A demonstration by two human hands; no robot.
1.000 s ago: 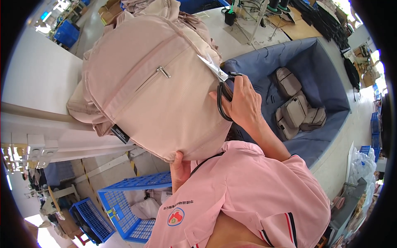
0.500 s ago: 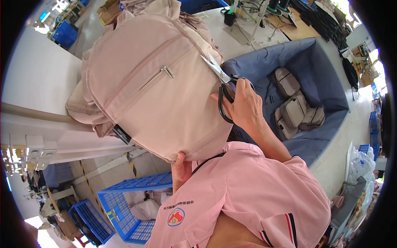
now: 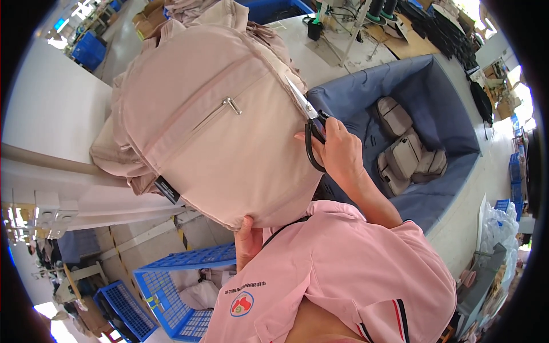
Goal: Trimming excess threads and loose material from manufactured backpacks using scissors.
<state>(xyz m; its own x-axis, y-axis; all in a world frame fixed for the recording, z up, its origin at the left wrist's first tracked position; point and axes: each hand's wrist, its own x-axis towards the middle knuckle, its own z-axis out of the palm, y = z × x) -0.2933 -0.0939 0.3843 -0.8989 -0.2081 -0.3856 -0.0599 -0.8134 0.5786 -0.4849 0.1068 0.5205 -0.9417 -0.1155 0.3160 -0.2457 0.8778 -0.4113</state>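
Blue bin [image 3: 452,114] unchanged, scissors [image 3: 306,111] raised slightly

Bright, even daylight, glare blown out at the upper right, sharp focus, strong fisheye bending toward the black rim.

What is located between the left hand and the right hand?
In the head view, the pink backpack lies between the left hand under it and the right hand with scissors.

White worktable [image 3: 51,114], pink backpack [image 3: 211,126] on it (partly lifted)
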